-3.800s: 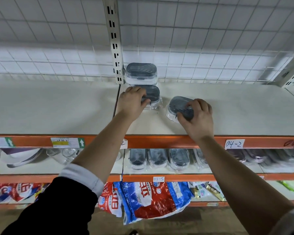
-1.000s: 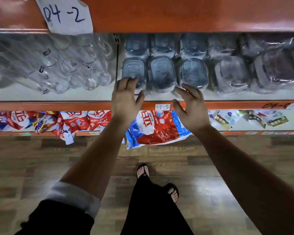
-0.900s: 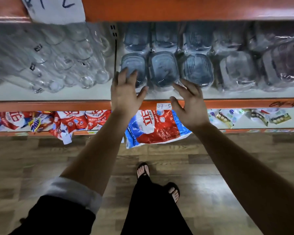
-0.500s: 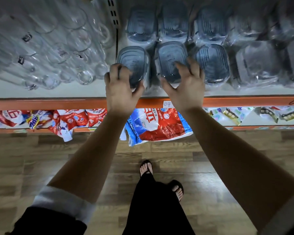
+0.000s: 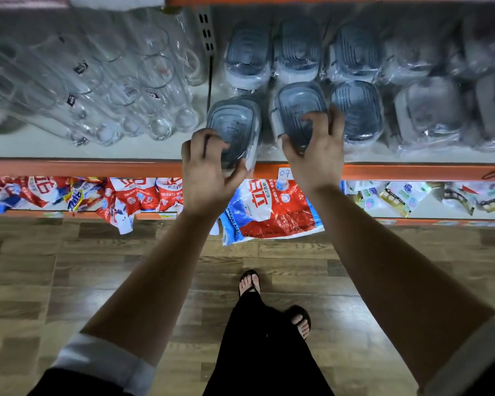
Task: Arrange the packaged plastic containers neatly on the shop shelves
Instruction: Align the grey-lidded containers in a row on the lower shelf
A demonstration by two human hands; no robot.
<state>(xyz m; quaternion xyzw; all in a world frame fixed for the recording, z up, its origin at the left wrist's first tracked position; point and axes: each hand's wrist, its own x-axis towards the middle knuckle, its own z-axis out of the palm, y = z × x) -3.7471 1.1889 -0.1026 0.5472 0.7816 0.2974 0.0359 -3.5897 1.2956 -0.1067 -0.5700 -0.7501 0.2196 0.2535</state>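
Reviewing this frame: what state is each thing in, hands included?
left hand, grips the left front container.
right hand, grips the middle front container.
left front container, wrapped, lid on, near end over the shelf edge.
middle front container, wrapped, lid on, held.
right front container, wrapped, lid on, resting beside the right hand.
detergent bag, overhanging the lower shelf.

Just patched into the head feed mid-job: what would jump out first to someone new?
Both hands at centre: the left hand grips the front-left container at the orange shelf edge, and the right hand grips the middle front container beside it. Next come the red-and-blue detergent bag hanging over the lower shelf's lip below the hands, and the clear glasses crowding the shelf's left half.
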